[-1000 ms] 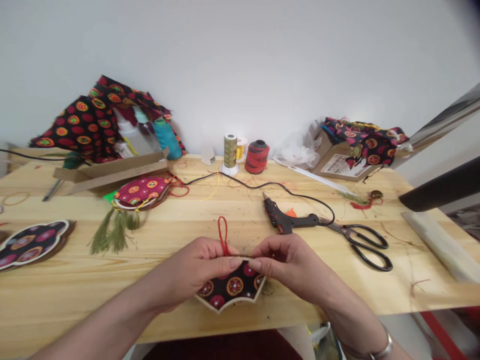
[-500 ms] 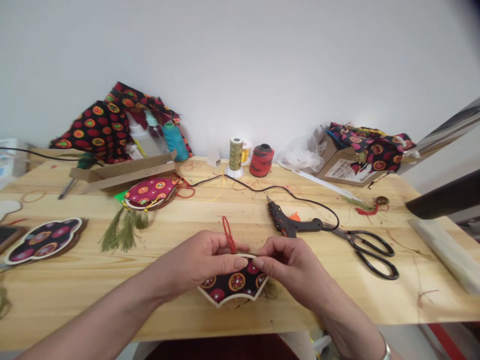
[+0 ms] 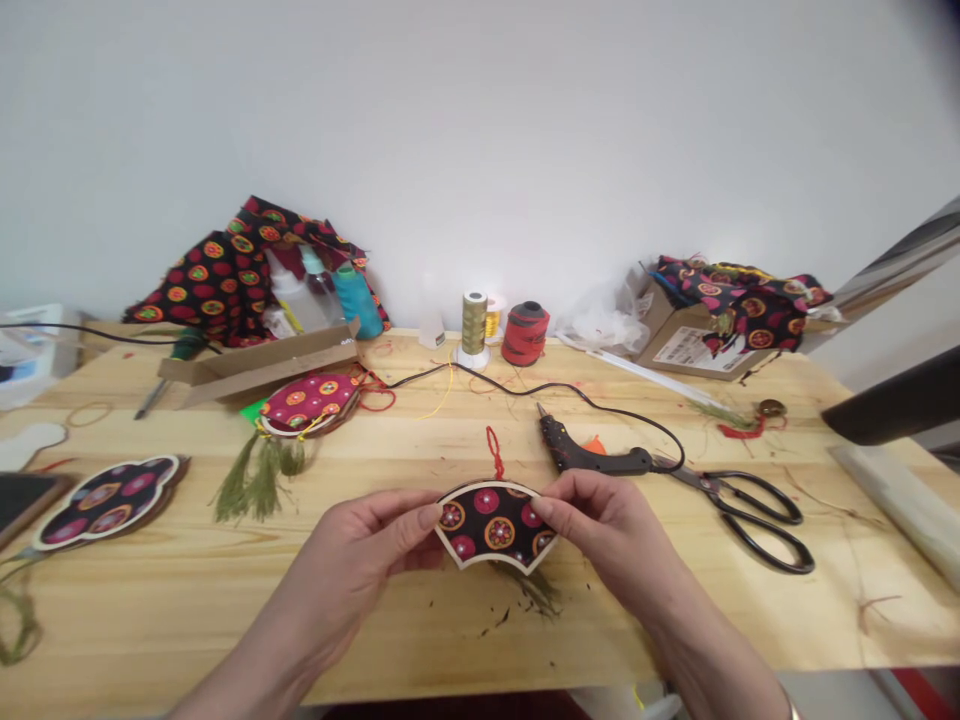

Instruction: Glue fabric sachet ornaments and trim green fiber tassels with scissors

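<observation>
A fan-shaped fabric ornament (image 3: 499, 525) is held up just over the front of the table. Its dark cloth has round floral prints and small pearly beads, with a pale border around it. My left hand (image 3: 375, 540) pinches its left corner between thumb and fingers. My right hand (image 3: 600, 525) pinches the right corner in the same way. From its top edge rises a red cord loop (image 3: 494, 452). Below it, an olive-green tassel (image 3: 538, 588) shows in part. The back of the ornament is hidden.
Right of the ornament lie a hot glue gun (image 3: 592, 455) and black-handled scissors (image 3: 761, 510). To the left are a magenta tasselled ornament (image 3: 307, 402) and a cloud-shaped one (image 3: 109, 503). Thread spools (image 3: 473, 325), fabric-topped boxes (image 3: 690, 335) and bottles (image 3: 296, 300) stand along the wall.
My hands have slid apart from the ornament's top edge to its two side corners. More of its printed face shows now. The camera view has shifted slightly.
</observation>
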Tool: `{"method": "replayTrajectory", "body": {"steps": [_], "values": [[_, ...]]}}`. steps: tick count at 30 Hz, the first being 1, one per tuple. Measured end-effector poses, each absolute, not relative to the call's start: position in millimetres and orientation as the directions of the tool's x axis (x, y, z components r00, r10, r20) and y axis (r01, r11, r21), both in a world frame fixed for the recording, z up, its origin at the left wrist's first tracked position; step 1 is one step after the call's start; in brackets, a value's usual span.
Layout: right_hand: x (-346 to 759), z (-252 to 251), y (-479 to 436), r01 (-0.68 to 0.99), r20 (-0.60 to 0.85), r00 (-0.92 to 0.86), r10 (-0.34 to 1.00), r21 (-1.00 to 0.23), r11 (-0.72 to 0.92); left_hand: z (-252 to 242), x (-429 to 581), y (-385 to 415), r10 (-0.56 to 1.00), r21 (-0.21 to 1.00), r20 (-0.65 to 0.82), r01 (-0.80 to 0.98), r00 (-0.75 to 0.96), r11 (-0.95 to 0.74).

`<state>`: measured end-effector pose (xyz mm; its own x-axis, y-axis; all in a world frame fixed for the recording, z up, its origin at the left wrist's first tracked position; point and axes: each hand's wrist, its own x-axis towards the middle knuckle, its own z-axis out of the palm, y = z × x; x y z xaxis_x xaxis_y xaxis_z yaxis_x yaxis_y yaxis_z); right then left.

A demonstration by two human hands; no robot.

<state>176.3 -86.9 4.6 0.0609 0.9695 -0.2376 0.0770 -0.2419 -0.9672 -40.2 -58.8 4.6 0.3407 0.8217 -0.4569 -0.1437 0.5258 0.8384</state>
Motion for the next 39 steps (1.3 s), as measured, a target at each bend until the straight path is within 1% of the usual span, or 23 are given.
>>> {"method": "replayTrajectory", "body": {"steps": [8, 12, 15, 20, 22, 31, 35, 39], "values": [[174.1, 0.2, -88.4, 0.05, -0.248, 0.054, 0.967, -0.967, -0.251, 6.0, -35.6, -58.3, 0.875, 0.904, -0.416, 0.012, 0.248, 0.427], [170.9, 0.0, -88.0, 0.055, -0.252, 0.068, 0.965, -0.965, -0.256, 10.9, -36.2, -58.2, 0.897, 0.917, -0.399, 0.093, 0.193, 0.388], [168.7, 0.8, -87.3, 0.066, -0.249, 0.077, 0.965, -0.965, -0.254, 10.2, -36.4, -57.2, 0.895, 0.918, -0.396, 0.058, 0.207, 0.393], [168.5, 1.2, -85.9, 0.095, -0.235, 0.105, 0.966, -0.965, -0.245, 1.4, -36.9, -56.6, 0.872, 0.88, -0.406, -0.14, 0.273, 0.454], [168.9, 1.2, -85.0, 0.094, -0.232, 0.115, 0.966, -0.965, -0.243, -1.7, -38.8, -56.7, 0.866, 0.865, -0.41, -0.179, 0.286, 0.469], [166.5, 2.1, -80.4, 0.031, -0.245, 0.124, 0.961, -0.968, -0.251, -0.8, -42.3, -53.7, 0.819, 0.841, -0.499, -0.072, 0.282, 0.537], [165.4, 2.0, -82.0, 0.032, -0.235, 0.126, 0.964, -0.97, -0.241, 1.0, -43.4, -54.7, 0.818, 0.847, -0.498, -0.039, 0.288, 0.53], [162.2, 1.1, -80.3, 0.036, -0.239, 0.119, 0.964, -0.969, -0.245, 1.8, -45.9, -54.5, 0.837, 0.866, -0.482, -0.003, 0.259, 0.499]]}}
